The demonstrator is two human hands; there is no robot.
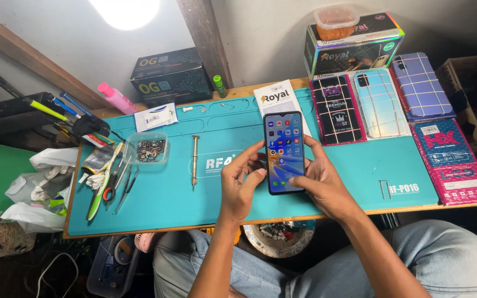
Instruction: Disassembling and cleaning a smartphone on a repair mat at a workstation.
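A phone repair workshop: teal work mat; screwdriver; tweezers; packaged phone cases

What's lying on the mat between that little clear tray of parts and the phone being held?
In the head view, a slim metal screwdriver lies on the teal mat, between the clear tray and the phone; the left hand is beside the phone.

A blown-out lamp above my desk gives bright, even light; shadows stay soft, focus is sharp, and edges bow slightly.
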